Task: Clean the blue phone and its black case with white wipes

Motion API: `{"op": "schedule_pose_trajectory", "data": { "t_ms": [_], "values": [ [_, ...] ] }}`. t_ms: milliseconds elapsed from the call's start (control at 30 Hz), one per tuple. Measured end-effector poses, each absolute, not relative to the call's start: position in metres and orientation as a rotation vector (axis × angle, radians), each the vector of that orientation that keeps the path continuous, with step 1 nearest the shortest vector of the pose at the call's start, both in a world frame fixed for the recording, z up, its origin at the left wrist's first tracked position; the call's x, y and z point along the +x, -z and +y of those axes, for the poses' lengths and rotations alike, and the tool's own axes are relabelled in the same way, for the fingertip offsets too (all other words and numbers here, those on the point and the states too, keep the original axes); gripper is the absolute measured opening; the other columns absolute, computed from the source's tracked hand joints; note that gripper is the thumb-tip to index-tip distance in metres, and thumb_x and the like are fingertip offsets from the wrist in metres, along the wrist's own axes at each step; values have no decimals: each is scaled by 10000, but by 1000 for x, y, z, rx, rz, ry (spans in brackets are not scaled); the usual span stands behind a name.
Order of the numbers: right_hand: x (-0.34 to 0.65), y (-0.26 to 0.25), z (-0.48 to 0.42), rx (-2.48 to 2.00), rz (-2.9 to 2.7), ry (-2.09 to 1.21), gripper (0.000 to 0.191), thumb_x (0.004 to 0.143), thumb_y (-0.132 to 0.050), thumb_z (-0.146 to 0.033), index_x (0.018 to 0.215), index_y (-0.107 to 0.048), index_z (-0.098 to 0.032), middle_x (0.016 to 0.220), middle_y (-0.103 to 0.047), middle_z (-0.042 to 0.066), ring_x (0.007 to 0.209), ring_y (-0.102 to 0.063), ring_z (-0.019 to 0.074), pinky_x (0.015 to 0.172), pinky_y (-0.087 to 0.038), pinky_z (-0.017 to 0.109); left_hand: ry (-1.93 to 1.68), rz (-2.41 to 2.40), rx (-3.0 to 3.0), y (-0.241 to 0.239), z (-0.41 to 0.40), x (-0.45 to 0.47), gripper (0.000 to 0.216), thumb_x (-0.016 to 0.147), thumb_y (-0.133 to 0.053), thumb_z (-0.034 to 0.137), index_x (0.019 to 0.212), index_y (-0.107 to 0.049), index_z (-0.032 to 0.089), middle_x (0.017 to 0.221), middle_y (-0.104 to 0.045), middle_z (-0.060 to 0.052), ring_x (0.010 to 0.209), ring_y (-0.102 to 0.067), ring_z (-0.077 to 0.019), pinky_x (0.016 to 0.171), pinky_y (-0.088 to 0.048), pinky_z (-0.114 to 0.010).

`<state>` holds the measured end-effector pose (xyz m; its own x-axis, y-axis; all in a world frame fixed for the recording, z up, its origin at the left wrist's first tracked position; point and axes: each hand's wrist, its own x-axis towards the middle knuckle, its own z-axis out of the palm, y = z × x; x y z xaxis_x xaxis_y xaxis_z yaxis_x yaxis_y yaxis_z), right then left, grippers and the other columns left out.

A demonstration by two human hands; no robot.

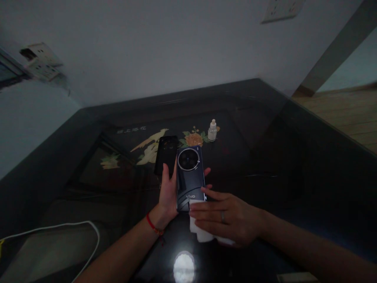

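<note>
My left hand (169,194) is wrapped round a dark blue smartphone (188,181) from beneath, its fingertips showing past the right edge. The phone's back faces up, with a large round camera ring at the top and "vivo" lettering lower down. Fingers of my right hand (228,216) press a folded white cloth or tissue (200,232) against the phone's lower end. A black phone case (166,151) lies on the table just behind and left of the phone. Beyond the phone stands a small white dropper bottle (212,131), upright.
The glossy black table (250,157) carries a printed flower and bird design. A white cable (59,225) curves over its front left. The wall behind holds power sockets (44,63) at left and a socket plate (281,10) at upper right. Wooden floor (350,114) shows at right.
</note>
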<state>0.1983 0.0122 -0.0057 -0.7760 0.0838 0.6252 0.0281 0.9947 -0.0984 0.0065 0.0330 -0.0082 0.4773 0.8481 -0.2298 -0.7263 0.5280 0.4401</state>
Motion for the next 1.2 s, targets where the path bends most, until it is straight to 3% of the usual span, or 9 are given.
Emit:
{"op": "schedule_pose_trajectory", "data": {
  "t_ms": [267,500,667,833,1067,1200],
  "values": [
    [222,4,32,-578,-2187,-111,370,925,-374,-198,1247,-529,-102,1240,-620,182,1267,-500,220,1107,-305,541,-1028,489,282,7,29,9,618,925,-230,604,1494,-125,385,1464,-444,-47,1275,-483,-281,1088,-297,-478],
    [204,12,24,-420,-2353,-51,303,890,-463,-152,1152,-580,-56,1174,-663,165,1237,-531,225,1119,-299,514,-1033,522,253,3,30,14,615,924,-157,611,1494,-123,385,1479,-424,-36,1298,-457,-271,1090,-287,-458],
    [194,7,19,-488,-2363,-27,370,906,-413,-111,1249,-527,-32,1270,-602,175,1319,-436,203,1158,-218,484,-984,525,245,4,29,14,616,934,-166,592,1499,-56,371,1483,-418,-40,1289,-468,-260,1088,-296,-440],
    [187,11,18,-556,-2430,-5,379,909,-400,-76,1263,-532,-56,1313,-575,147,1338,-409,200,1152,-244,488,-952,498,270,8,28,14,600,938,-175,582,1490,-29,398,1503,-390,-22,1315,-441,-248,1107,-270,-433],
    [188,13,12,-90,-2490,-157,311,922,-409,-220,1075,-639,-78,1176,-671,121,1225,-541,170,1154,-269,404,-932,402,315,9,29,15,669,874,-237,685,1463,-4,470,1517,-361,-47,1277,-474,-337,1057,-278,-583],
    [197,9,18,-422,-2399,-139,357,909,-432,-178,1217,-559,-49,1277,-600,166,1336,-413,192,1145,-276,456,-981,484,276,6,30,13,626,913,-220,627,1488,-110,405,1488,-411,-37,1284,-475,-285,1097,-279,-474]
  ]
}}
